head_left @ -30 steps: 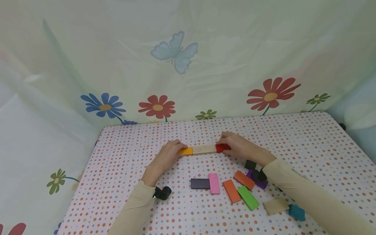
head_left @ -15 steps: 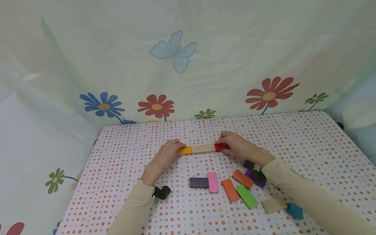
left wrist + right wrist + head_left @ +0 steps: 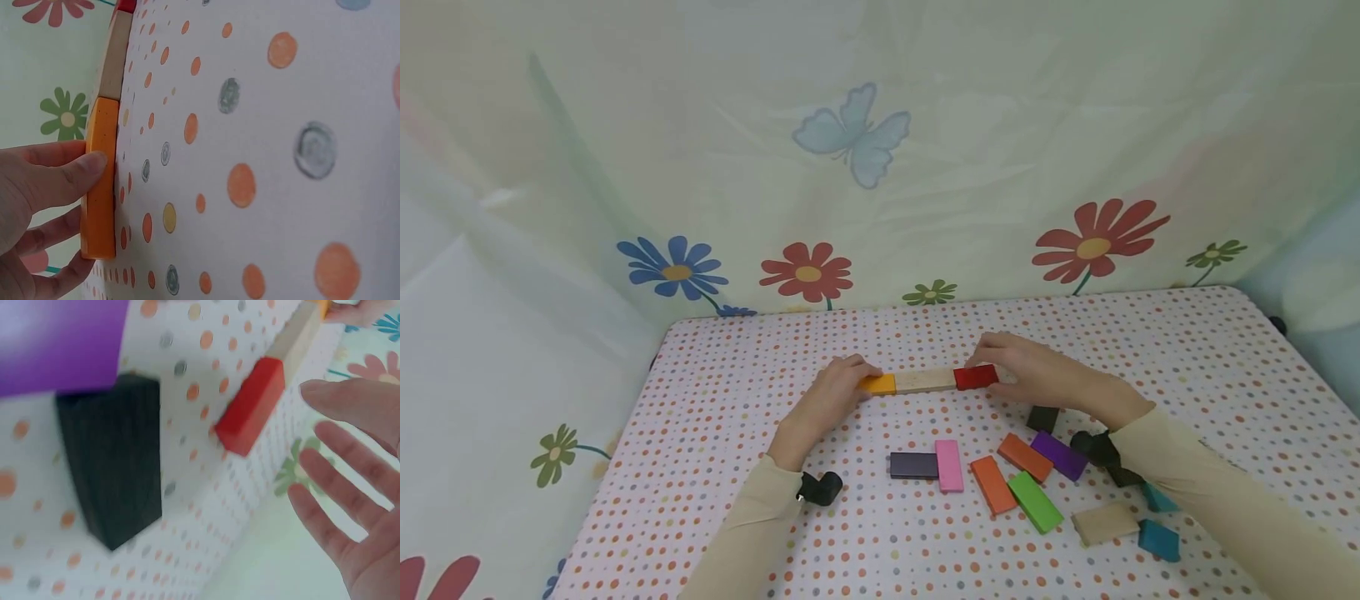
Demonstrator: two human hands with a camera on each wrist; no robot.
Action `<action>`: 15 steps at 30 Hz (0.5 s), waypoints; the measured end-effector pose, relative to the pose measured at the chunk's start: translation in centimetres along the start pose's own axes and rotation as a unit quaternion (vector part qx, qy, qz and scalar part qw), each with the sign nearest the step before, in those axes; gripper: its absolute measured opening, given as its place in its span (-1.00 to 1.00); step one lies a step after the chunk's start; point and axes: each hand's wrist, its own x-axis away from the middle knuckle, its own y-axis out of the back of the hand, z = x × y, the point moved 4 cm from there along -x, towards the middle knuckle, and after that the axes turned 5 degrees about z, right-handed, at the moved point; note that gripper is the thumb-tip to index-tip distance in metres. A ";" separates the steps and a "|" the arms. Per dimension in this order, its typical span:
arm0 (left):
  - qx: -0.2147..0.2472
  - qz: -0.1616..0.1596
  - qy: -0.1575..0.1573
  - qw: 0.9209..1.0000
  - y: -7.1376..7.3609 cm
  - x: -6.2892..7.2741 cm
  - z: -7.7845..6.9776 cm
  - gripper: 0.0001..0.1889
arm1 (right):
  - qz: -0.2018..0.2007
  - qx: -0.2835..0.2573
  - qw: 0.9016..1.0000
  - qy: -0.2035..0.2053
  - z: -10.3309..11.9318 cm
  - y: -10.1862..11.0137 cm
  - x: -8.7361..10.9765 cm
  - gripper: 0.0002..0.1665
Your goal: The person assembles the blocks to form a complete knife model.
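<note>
In the head view a row of blocks lies end to end: a yellow-orange block (image 3: 882,384), a plain wooden block (image 3: 925,381) and a red block (image 3: 976,377). My left hand (image 3: 829,403) holds the yellow-orange block at the row's left end. The left wrist view shows its thumb on the near face of that block (image 3: 100,194), with the other fingers partly hidden behind. Beside the red block is my right hand (image 3: 1041,373). In the right wrist view its fingers are spread and stand apart from the red block (image 3: 253,403), holding nothing.
Nearer on the dotted table (image 3: 715,358) lie a dark block (image 3: 913,466), a pink block (image 3: 949,466), orange blocks (image 3: 993,485), a green block (image 3: 1035,502), a purple block (image 3: 1058,456), a black block (image 3: 1042,417), another wooden block (image 3: 1105,524) and teal blocks (image 3: 1159,541).
My right hand has let go of the red block and moved a little to the right, so more of the block shows. The left hand stays on the yellow-orange block.
</note>
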 end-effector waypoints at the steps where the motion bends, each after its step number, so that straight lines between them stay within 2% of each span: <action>1: -0.001 0.002 0.001 1.000 0.0 0.0 0.0 -0.64 | 0.005 0.002 1.000 0.000 -0.1 0.2 0.5 -0.63; 5: -0.004 0.007 0.004 1.000 -0.1 -0.1 0.0 -0.64 | 0.035 0.003 0.999 -0.006 -0.8 0.1 2.2 -0.65; 10: -0.007 0.009 0.005 1.000 -0.1 0.0 0.0 -0.64 | 0.079 -0.010 0.996 -0.029 -2.0 -1.1 4.1 -0.58; 15: -0.008 0.003 0.001 1.000 -0.1 0.0 0.0 -0.64 | 0.086 0.000 0.995 -0.045 -2.8 -1.7 5.2 -0.53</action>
